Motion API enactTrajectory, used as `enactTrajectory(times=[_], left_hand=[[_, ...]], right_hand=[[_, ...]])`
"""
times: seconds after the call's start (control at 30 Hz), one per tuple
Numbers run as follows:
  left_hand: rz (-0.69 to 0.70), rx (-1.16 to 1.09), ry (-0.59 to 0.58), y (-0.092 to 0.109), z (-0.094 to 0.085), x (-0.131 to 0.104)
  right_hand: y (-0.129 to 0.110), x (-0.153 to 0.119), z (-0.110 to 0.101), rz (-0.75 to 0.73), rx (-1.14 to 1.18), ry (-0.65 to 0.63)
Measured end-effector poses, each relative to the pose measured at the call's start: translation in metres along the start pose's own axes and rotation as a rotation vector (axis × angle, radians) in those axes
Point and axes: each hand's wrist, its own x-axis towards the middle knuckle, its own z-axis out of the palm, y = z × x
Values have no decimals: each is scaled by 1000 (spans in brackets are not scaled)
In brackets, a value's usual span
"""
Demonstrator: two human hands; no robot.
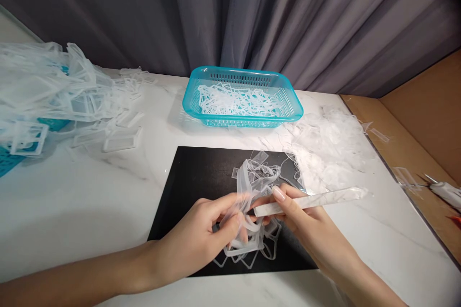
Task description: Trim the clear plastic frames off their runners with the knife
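My left hand [196, 240] pinches a translucent, flexible frame-shaped piece [244, 180] that looks like silicone or soft plastic. Between the thumb and fingers of my right hand [306, 218] lies a slim white, marbled stick-like tool [334, 197]; its kind is unclear. The blunt end of this tool points left, close to the frame piece, and my right fingers beneath it are near or touching the piece. Both hands are over a black mat [201, 168]. Thin clear offcuts [264, 170] and looped frames [248, 261] lie on the mat behind and below my hands.
Behind the mat stands a turquoise basket [243, 118] holding thin white frames [237, 100]. A heap of translucent frames [82, 86] spreads at left over turquoise containers [10, 159]. Clear scraps [327, 144] pile up at right. A white-handled tool [446, 194] lies beyond the table's right edge.
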Motion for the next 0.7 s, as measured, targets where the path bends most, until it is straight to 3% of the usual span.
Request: enactTrajectory(times=[0.2,0.5,0.7], left_hand=[[-44,24,-10,1,1,1],[-81,-19,-45,-1,1,0],[-29,-109,-158,9,1,-1]], right_hand=[[4,-4,8,-45,-223,138],[16,-5,20,-265,-310,141],[20,-4,22,-210,-328,140]])
